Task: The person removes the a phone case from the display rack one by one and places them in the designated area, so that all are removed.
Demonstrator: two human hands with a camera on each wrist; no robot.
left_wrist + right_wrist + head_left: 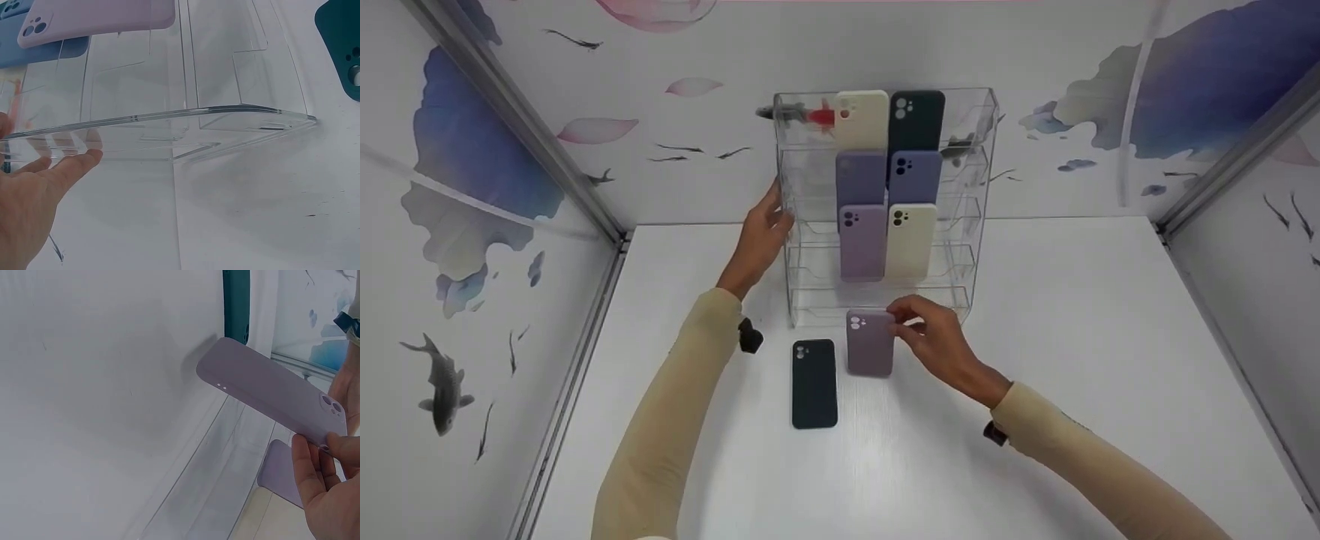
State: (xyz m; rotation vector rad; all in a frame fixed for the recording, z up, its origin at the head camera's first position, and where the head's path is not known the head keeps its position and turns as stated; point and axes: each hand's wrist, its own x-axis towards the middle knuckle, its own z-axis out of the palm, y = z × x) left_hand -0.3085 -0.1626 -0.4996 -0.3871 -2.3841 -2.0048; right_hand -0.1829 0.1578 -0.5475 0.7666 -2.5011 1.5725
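My right hand (pixel 936 341) pinches a mauve phone case (pixel 870 345) by its upper right edge, in front of the rack's lowest tier; the right wrist view shows thumb and fingers at its camera-hole end. My left hand (pixel 757 244) grips the left side panel of a clear acrylic display rack (pixel 789 262), fingers on the panel in the left wrist view. Left of the held case, a dark green phone case (pixel 814 384) lies on the table. The rack bears two columns of cases: cream (pixel 861 120) and dark green (pixel 916 120) on top, two blue-purple ones below, then lilac (pixel 862 244) and cream (pixel 911 244).
The white table (pixel 1072 337) spreads around the rack. Behind stands a white wall (pixel 720 187) painted with fish and petals, with side panels on metal frames (pixel 574 172) at left and right. Each wrist wears a small black device (pixel 749 335).
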